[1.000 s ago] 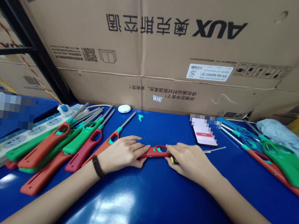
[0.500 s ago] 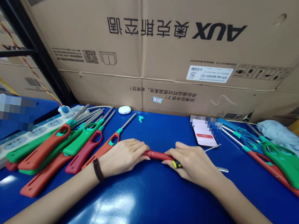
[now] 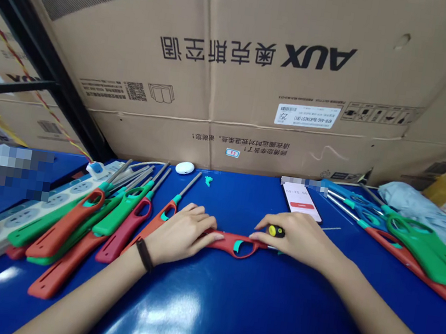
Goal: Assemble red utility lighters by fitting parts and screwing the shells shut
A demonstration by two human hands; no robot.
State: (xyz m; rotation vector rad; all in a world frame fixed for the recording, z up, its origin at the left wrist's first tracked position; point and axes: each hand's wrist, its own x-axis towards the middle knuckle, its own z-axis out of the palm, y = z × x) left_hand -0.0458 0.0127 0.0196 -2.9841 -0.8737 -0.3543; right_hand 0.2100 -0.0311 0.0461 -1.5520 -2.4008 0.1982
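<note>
My left hand (image 3: pixel 186 234) is closed around the handle end of a red gas lighter (image 3: pixel 229 243), which lies crosswise in front of me with its trigger loop toward me. A teal trigger shows in that loop. My right hand (image 3: pixel 300 238) keeps a screwdriver (image 3: pixel 276 231) tucked in it, the black and yellow handle end showing between thumb and forefinger. Its thin shaft pokes out beyond the knuckles. The right thumb touches the lighter near the trigger loop. The right palm and fingers hide most of the lighter's barrel.
Several red and green lighters (image 3: pixel 120 219) lie by a white power strip (image 3: pixel 16 218) at left. More lighters (image 3: pixel 413 254) are piled at right beside a pale blue cloth (image 3: pixel 424 209). A phone (image 3: pixel 301 200), a white case (image 3: pixel 184 168) and teal bits (image 3: pixel 208 180) lie before a cardboard wall (image 3: pixel 225 95).
The lighter has turned so its trigger loop now faces me. My right hand has shifted slightly right and its fingers have loosened around the lighter. The screwdriver handle has risen.
</note>
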